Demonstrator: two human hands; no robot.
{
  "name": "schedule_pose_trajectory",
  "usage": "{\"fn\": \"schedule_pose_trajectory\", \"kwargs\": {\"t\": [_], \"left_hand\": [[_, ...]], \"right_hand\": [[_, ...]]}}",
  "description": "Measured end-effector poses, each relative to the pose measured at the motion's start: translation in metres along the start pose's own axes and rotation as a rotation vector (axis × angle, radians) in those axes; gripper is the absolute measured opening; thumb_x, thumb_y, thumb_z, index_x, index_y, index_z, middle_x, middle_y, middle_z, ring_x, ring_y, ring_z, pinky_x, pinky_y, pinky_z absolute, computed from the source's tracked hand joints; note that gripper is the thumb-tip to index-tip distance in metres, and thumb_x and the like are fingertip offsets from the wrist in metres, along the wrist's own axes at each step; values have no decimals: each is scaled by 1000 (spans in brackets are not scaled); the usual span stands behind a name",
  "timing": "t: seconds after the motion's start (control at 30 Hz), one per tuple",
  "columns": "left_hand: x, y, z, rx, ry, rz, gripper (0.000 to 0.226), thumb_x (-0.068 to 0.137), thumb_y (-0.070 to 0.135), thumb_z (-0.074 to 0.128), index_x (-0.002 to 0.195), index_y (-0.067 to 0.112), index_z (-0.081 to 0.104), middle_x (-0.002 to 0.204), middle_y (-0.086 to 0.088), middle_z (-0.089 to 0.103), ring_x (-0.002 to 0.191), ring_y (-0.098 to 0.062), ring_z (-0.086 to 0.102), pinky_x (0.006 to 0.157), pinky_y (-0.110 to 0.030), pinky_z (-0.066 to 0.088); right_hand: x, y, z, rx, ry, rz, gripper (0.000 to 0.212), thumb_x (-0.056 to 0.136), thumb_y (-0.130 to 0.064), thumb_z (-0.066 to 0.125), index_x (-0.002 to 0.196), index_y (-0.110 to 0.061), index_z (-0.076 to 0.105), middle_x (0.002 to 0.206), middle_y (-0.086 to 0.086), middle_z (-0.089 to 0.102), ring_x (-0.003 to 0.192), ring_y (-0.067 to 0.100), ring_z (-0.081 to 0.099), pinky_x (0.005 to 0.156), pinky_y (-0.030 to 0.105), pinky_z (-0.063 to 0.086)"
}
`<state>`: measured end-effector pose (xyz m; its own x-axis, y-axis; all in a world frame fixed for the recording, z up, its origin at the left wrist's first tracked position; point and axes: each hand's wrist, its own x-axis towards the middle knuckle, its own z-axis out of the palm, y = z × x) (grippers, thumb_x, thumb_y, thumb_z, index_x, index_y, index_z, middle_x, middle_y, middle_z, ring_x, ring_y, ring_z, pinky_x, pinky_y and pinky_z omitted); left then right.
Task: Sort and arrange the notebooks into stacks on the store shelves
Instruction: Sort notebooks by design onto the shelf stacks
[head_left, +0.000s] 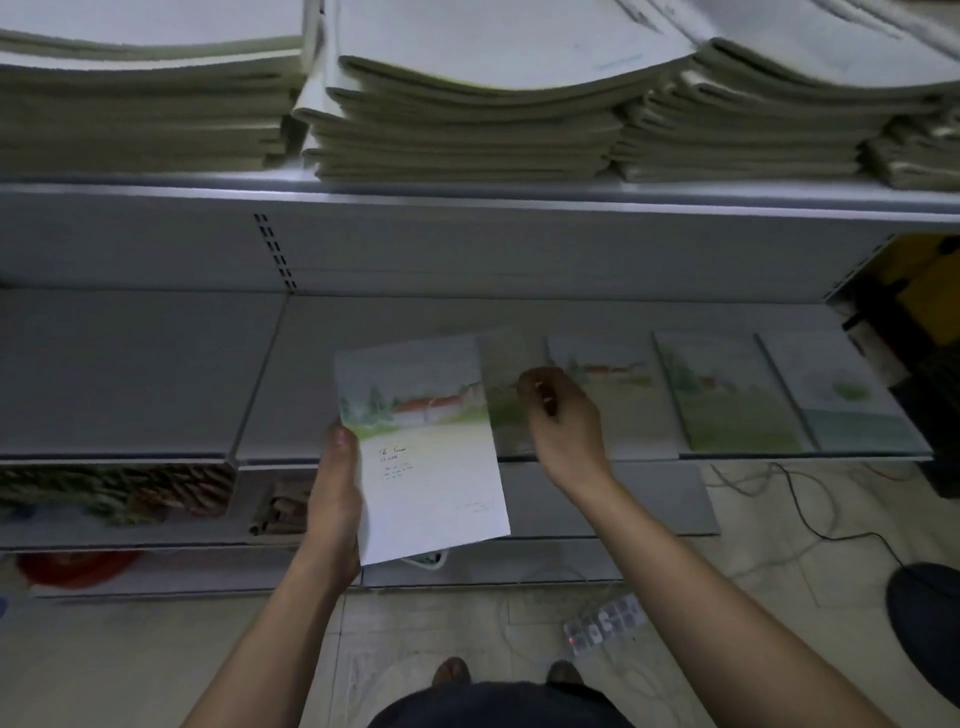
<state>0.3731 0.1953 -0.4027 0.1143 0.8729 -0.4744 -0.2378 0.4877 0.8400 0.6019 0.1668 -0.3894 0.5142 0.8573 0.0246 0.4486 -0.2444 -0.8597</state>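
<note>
Head-cam view, looking down at grey metal store shelving. L hand (335, 493) grips a thin notebook w/ watercolour cover (431, 467): red-roofed house, green trees, pale lower half w/ small handwriting. Thumb presses the front by the left edge; the other fingers are hidden behind it. This notebook is held up, tilted, in front of the grey metal middle shelf (156, 374), and its top right corner overlaps the left end of a row lying there.

R hand (563, 421) reaches over that row, fingers curled down and close together on or just above a blurred greenish notebook (511, 364); can't tell if they pinch it or only touch it. To the right, three more landscape-cover notebooks (727, 400) lie flat, side by side, edges touching, near the shelf's front.

Above, the top shelf (467, 200) carries tall stacks of pale, cream-edged notebooks (467, 124), some covers bowed upward.

Below: pale tiled floor, white power strip w/ red light (605, 621), loose cables (810, 509), two shoe tips (452, 670).
</note>
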Motion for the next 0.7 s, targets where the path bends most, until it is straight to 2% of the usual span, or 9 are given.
{"fn": "schedule_pose_trajectory", "kwargs": {"t": [0.07,0.13,0.2,0.27,0.33,0.43,0.5,0.6,0.7], "left_hand": [[-4,-5,18,35,-51,-9,75,89,76,44,145,26,52,133,-11,69,117,-35,69,98,-64,53],[-5,-12,35,58,-97,-17,85,81,84,52,144,27,52,132,-13,69,116,-39,69,96,-67,53],[-5,-23,48,95,-154,-24,94,73,88,60,146,30,50,136,-14,66,120,-42,66,97,-71,50],[-5,-32,59,112,-182,3,85,76,86,58,144,35,49,135,-10,66,120,-40,66,97,-72,49],[-9,-32,73,148,-151,63,63,89,75,50,140,38,51,131,-5,68,118,-35,67,99,-66,51],[-12,-36,88,178,-127,110,43,108,50,38,144,31,48,129,-4,67,118,-31,66,101,-58,52],[-16,-35,92,195,-102,135,46,106,53,39,145,31,48,130,-4,67,117,-31,66,100,-58,53],[-15,-35,87,204,-66,167,56,94,68,44,139,35,50,130,-6,66,115,-36,67,96,-66,53],[-14,-36,79,178,-28,192,64,90,75,46,138,33,50,129,-8,65,113,-38,67,93,-68,53]], "right_hand": [[-23,-7,-7,137,-94,10,12,95,-34,65,101,-26,59,85,-11,64,74,1,61,68,24,47],[-38,-3,-18,144,-106,22,31,85,-32,78,107,-26,57,90,-13,66,78,-1,63,68,18,50],[-43,5,-33,160,-54,56,38,81,-27,82,111,-25,59,95,-12,70,83,0,66,70,17,52],[-44,14,-49,191,-27,72,32,84,-22,80,109,-27,60,94,-12,71,83,-1,66,70,15,50],[-42,24,-62,206,-26,78,30,86,-19,78,106,-31,59,94,-11,71,84,1,66,72,15,51],[-37,41,-77,225,-44,87,32,87,-24,74,113,-32,57,102,-9,71,96,9,69,84,32,57],[-30,47,-91,228,-49,109,36,92,-26,69,123,-29,52,114,-7,68,106,12,65,90,33,55],[-11,55,-121,231,-2,150,29,101,-16,58,126,-23,46,117,-8,59,104,7,58,86,18,46],[21,74,-145,202,93,196,25,101,-11,53,124,-20,47,113,2,59,103,22,58,77,25,47]]}}
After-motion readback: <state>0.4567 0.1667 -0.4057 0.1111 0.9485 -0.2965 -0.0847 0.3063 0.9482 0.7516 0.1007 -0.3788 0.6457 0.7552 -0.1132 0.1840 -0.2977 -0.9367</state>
